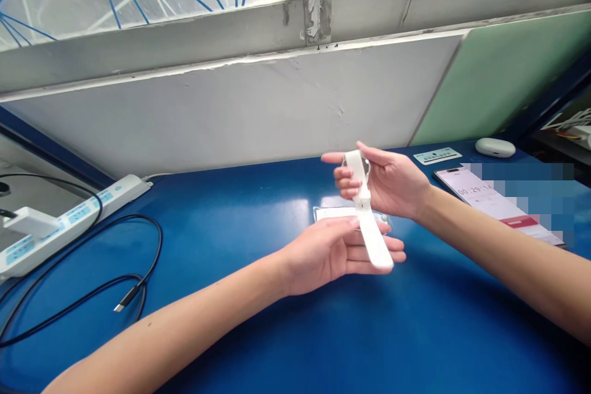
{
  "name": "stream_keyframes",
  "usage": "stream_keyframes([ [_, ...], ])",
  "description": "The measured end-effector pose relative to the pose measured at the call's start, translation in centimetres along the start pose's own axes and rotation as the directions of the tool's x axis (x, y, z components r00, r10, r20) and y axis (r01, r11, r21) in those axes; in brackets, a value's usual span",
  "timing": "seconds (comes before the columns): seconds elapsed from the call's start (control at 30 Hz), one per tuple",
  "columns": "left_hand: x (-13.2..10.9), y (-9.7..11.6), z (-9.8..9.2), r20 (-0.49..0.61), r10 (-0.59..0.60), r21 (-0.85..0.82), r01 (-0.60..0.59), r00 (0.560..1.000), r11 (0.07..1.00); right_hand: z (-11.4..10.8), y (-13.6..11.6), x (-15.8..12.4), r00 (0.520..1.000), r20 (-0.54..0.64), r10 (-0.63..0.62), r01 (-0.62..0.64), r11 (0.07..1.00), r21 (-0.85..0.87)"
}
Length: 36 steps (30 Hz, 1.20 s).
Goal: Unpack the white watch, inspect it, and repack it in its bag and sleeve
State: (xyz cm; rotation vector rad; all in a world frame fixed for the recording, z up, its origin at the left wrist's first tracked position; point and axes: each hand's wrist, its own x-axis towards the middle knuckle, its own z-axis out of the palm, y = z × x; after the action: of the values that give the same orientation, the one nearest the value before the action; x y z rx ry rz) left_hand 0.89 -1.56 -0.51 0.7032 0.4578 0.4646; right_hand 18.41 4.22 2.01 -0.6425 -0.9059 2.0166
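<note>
A white strap-like object (pixel 375 240) with a small block at its middle slants over the blue table. My right hand (pixel 392 181) holds its upper part, with several fingers curled round it and the index finger pointing left. Below, my left hand (pixel 327 252) lies palm up under the lower end, its thumb beside the strap and its fingers stretched out beneath. Behind the hands, a clear packet with a white card (pixel 327 213) lies on the table, partly hidden.
A white power strip (pixel 78 218) with a plug and black cables (pixel 157 246) lies at the left. At the right are a phone (pixel 489 197) showing a timer, a small card (pixel 438 156) and a white oval case (pixel 495 148). A wall panel (pixel 231 117) stands behind the table.
</note>
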Motion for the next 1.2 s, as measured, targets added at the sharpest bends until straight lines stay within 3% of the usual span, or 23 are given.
stream_keyframes([
  [0.1,-0.2,0.5,0.2,0.015,0.029,-0.060,-0.028,0.999,0.998,-0.5,-1.1,0.2,0.974,-0.120,-0.192,0.185,0.980,-0.071],
  [0.2,-0.3,0.8,0.3,-0.025,0.074,-0.100,-0.076,0.997,0.992,-1.1,-2.1,0.3,0.947,-0.177,-0.267,0.254,0.963,-0.095],
  [0.27,-0.3,0.9,0.4,-0.077,0.096,-0.090,-0.103,0.992,0.991,-1.2,-2.1,0.3,0.953,-0.172,-0.250,0.242,0.968,-0.065],
  [0.43,0.0,1.1,0.5,-0.155,0.201,0.097,-0.187,0.967,0.978,-0.6,-0.9,0.3,0.999,-0.017,-0.043,0.043,0.999,-0.014],
  [0.53,0.2,1.3,0.3,-0.180,0.238,0.145,-0.214,0.954,0.966,-0.2,-0.5,0.3,0.998,0.003,-0.063,0.063,0.998,-0.031],
  [0.6,0.2,1.2,0.1,-0.185,0.209,0.073,-0.199,0.960,0.977,-0.1,-0.8,0.3,0.990,-0.052,-0.134,0.134,0.991,-0.019],
  [0.73,-0.1,1.0,0.1,-0.171,0.089,-0.185,-0.120,0.981,0.975,0.0,-1.7,0.6,0.922,-0.258,-0.288,0.312,0.948,0.058],
  [0.83,-0.6,1.0,0.7,-0.127,0.047,-0.302,-0.084,0.991,0.950,-0.2,-2.1,0.7,0.867,-0.370,-0.333,0.382,0.922,0.064],
  [1.03,-1.0,1.4,1.6,-0.188,0.087,-0.354,-0.150,0.978,0.923,-0.4,-2.4,0.6,0.854,-0.306,-0.422,0.436,0.900,-0.023],
  [1.2,-0.5,0.9,1.6,-0.145,0.133,-0.240,-0.166,0.980,0.956,0.9,-1.1,0.4,0.777,-0.332,-0.534,0.540,0.838,-0.085],
])
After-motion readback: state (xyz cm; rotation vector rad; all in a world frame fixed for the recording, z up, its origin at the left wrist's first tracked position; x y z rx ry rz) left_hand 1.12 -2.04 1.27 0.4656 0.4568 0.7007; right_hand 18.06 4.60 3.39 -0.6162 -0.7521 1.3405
